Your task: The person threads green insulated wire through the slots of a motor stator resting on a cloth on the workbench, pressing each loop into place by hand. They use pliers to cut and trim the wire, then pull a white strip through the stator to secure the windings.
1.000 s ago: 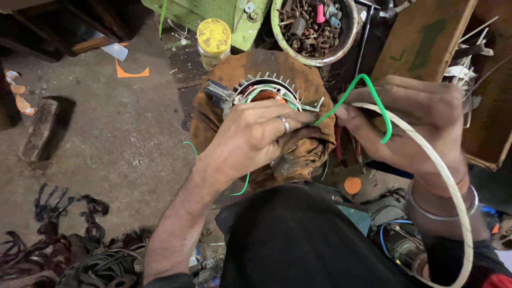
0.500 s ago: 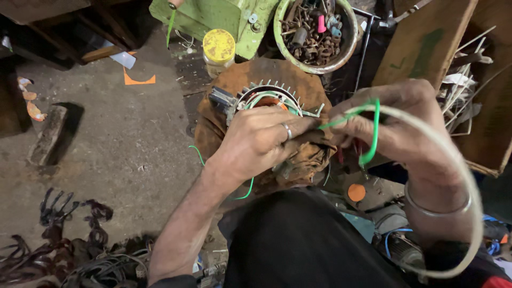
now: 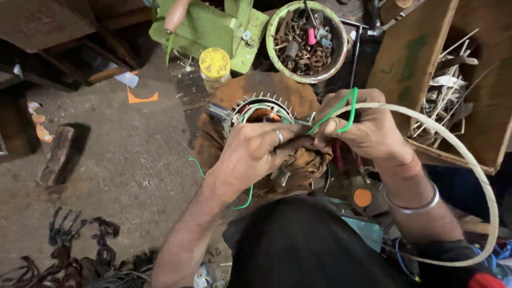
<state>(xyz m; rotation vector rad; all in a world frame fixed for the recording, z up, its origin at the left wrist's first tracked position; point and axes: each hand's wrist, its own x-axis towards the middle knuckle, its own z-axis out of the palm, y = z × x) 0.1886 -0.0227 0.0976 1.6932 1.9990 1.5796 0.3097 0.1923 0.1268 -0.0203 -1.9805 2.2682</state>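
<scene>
Left hand (image 3: 256, 154) lies over the near-right edge of the motor stator (image 3: 261, 114), which sits on a rusty round base on the floor, centre of view; its grip is closed, fingertips pinching something at the winding edge, though the exact wire under them can't be made out. Right hand (image 3: 362, 128) is just right of it, thumbs nearly meeting; its grip is closed on a green wire (image 3: 336, 109) that loops up over the knuckles, and a cream sleeve tube (image 3: 469, 160) passes through the same hand and arcs out right and back towards the lap. My read: a lead is being dressed or sleeved at the stator. To do this well, I'd keep the left pinch close to where the lead leaves the winding so the pull goes into the fingers, not the coil. Feed with the right in short strokes, along the wire's own line, no sideways bend at the slot. Keep the green loop slack enough not to kink. The tube's long arc may snag on the wooden crate (image 3: 426, 69) to the right, so watch it. The green bowl of rusty hardware (image 3: 306, 42) and yellow-lidded jar (image 3: 215, 66) sit on the far side, clear of the hands. Another green strand (image 3: 245, 200) trails below the left wrist; don't trap it under the forearm.
</scene>
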